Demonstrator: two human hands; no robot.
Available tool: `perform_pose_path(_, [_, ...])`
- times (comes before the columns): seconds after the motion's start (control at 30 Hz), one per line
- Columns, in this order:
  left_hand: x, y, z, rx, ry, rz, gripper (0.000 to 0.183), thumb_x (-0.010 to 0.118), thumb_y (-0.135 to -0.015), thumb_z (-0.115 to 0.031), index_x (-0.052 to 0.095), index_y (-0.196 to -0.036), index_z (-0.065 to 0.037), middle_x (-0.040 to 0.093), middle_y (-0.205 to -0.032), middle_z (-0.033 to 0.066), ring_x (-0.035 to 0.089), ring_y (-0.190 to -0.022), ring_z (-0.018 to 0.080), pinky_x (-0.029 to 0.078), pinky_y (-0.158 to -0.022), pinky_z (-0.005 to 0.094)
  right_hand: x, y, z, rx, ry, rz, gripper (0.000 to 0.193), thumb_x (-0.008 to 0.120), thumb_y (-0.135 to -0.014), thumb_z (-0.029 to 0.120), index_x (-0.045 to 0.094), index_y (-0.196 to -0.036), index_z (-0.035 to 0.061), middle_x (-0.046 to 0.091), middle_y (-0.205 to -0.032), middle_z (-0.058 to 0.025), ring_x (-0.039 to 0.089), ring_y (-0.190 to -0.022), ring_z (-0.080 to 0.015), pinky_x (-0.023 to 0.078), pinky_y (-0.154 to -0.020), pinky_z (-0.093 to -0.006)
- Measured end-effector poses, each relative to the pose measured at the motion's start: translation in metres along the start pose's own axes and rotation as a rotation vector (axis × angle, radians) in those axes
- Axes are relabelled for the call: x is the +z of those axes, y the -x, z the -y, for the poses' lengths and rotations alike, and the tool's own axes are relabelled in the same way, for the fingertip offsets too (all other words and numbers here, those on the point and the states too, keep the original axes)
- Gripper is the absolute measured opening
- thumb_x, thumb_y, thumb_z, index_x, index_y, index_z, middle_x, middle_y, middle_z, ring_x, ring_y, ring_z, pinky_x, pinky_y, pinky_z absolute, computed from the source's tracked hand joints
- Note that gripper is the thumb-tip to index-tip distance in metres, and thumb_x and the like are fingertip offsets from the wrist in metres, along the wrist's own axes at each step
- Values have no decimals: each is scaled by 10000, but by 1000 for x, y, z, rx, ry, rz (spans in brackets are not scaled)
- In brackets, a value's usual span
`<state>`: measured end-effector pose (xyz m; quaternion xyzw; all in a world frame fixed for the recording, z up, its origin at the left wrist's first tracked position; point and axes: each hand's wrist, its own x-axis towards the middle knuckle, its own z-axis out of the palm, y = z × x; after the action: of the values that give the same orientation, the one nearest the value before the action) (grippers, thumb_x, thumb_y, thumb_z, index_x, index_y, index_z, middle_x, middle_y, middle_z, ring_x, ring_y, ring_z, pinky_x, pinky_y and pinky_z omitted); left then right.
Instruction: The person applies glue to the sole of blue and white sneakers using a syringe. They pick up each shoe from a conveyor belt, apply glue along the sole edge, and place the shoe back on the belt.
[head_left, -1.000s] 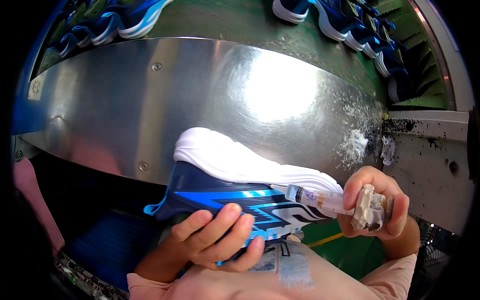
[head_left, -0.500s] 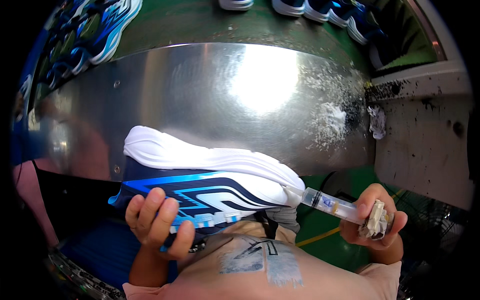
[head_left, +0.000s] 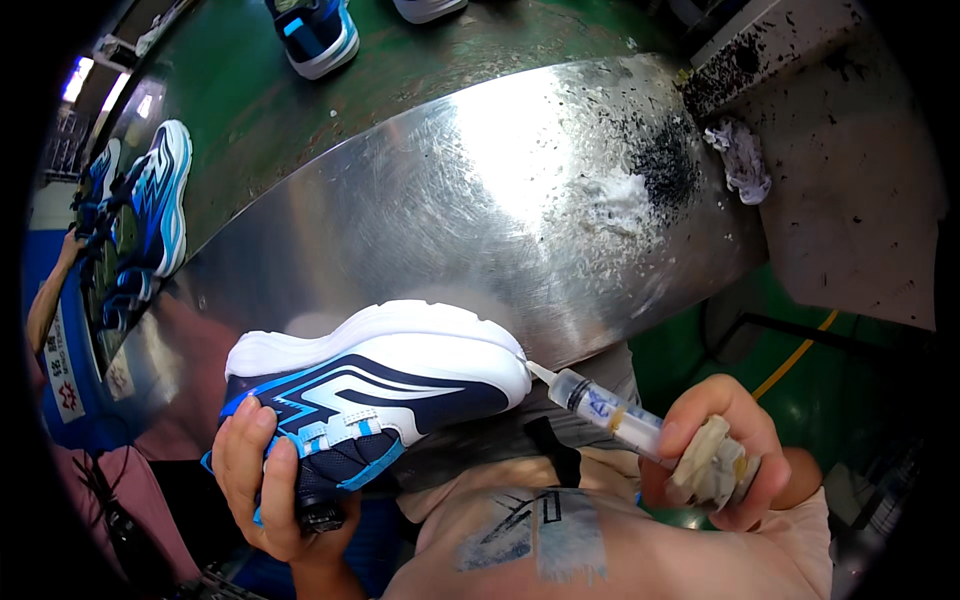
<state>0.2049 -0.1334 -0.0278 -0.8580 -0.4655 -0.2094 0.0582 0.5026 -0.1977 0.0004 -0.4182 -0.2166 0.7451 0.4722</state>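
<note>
Metal plate [head_left: 350, 230] is filling the middle, w/ a green surface [head_left: 260, 130] running along its far side; other shoes [head_left: 165, 200] are standing there at far L, plus a couple up top. Main shoe [head_left: 400, 370] is being held up in the air just this side of the plate's near edge, sole up, toe pointing R. L hand [head_left: 255, 480] is curling round the upper near the heel, fingers part-bent & gripping. R hand [head_left: 738, 425], well apart from L, is wrapping round the back end of a syringe [head_left: 610, 410], fingers closed on it. Crumpled wad [head_left: 738, 160] is lying by the plate's R end. Off-white lump [head_left: 710, 465] is sitting at the syringe's rear, btwn R fingers. Nozzle [head_left: 541, 372] is touching the toe's tip, approx. at the sole edge.
</note>
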Motion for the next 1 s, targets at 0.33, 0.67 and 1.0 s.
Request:
perform_pose_path(0.33, [3, -71, 22, -27, 238, 289, 684, 837, -462, -65, 591, -1095, 14, 626, -1048, 162, 624, -959, 277, 467, -863, 327, -16, -28, -34, -262, 138, 176, 791, 643, -760, 548, 346, -1217, -26, 623, -941, -209, 600, -760, -140, 500, -668, -258])
perform_pose_path(0.67, [12, -127, 45, -289, 586, 444, 666, 892, -396, -202, 635, -968, 23, 647, -843, 73, 626, -795, 154, 484, -756, 258, -29, -30, -44, -334, 230, 332, 592, 814, -696, 134, 526, -1196, 0, 678, -986, -141, 675, -825, -187, 539, -669, -294])
perform_pose_path(1.0, [20, -169, 166, -471, 1111, 265, 703, 858, -548, -231, 559, -1135, 15, 630, -980, 51, 617, -847, 137, 486, -801, 257, -36, -35, 3, -596, 377, -189, 780, 587, -807, 636, 426, -1181, -30, 596, -869, -70, 565, -735, -112, 465, -658, -236])
